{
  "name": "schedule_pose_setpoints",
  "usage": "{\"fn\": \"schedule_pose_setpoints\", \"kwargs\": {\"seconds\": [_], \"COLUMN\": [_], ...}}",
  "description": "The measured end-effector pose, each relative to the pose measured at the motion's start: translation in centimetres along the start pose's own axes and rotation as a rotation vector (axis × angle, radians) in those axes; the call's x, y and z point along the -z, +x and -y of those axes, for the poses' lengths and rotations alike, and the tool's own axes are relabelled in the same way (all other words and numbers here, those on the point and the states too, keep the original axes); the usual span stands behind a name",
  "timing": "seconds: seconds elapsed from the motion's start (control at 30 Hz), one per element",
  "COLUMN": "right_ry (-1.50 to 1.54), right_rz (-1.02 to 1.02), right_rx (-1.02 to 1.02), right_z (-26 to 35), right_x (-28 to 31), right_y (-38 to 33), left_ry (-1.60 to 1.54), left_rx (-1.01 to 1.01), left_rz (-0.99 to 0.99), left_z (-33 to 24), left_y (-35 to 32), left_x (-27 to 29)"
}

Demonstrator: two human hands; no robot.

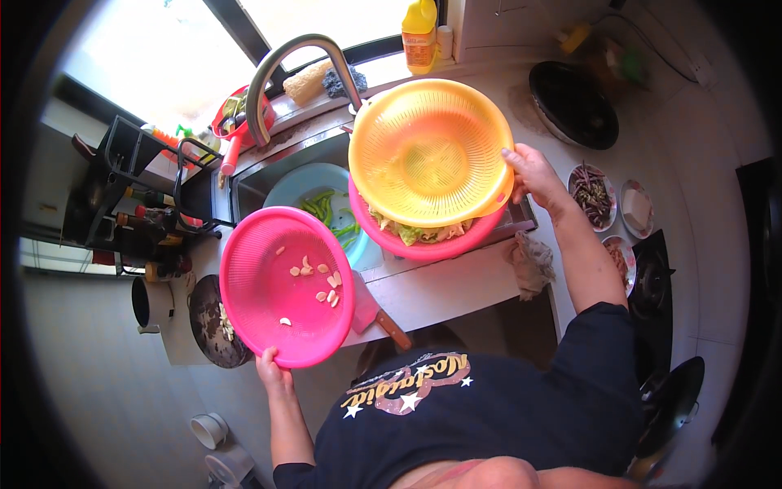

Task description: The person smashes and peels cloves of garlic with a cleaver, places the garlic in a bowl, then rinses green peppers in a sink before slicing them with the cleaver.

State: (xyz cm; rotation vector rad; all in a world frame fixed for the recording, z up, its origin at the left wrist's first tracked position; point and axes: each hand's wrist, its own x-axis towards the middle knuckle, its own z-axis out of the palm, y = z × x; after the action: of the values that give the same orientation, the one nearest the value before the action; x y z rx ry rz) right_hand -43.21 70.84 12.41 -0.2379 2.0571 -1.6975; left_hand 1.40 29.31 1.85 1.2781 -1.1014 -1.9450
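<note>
My left hand (272, 372) grips the near rim of a pink colander (281, 314) that holds several pale garlic pieces (324, 285). My right hand (531, 173) holds the right rim of an orange colander (428, 151), tilted toward me. The orange colander rests over a pink basin (423, 247) with leafy greens (423, 233) showing under its edge. Both sit at the sink (273, 175), below the curved metal tap (285, 65).
A light blue basin (305, 183) with green beans lies in the sink. A cleaver (371, 314) sits on the counter by a dark round cutting board (208, 326). Right: a black wok (574, 102), small plates of food (595, 196), a stove (656, 277). A bottle rack (138, 204) stands left.
</note>
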Motion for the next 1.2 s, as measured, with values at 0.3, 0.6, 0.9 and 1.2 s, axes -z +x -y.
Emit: {"fn": "schedule_pose_setpoints", "kwargs": {"seconds": [0.3,0.6,0.9,1.2], "right_ry": [0.282,0.634,0.553,0.548], "right_rz": [0.096,-0.101,-0.273,-0.303], "right_rx": [-0.467,-0.4,-0.102,-0.258], "right_z": [-8.6,-8.1,-8.7,-12.9], "right_x": [-2.0,-4.3,3.5,3.3], "right_y": [-4.0,-2.7,-3.2,-1.7], "left_ry": [-0.001,-0.023,-0.034,0.011], "left_rx": [0.004,0.023,-0.015,-0.033], "left_rz": [0.019,0.028,0.016,0.039], "left_z": [0.1,0.4,0.9,0.8], "left_y": [0.1,0.3,1.1,0.7], "left_x": [-1.0,-0.4,-0.6,-3.1]}}
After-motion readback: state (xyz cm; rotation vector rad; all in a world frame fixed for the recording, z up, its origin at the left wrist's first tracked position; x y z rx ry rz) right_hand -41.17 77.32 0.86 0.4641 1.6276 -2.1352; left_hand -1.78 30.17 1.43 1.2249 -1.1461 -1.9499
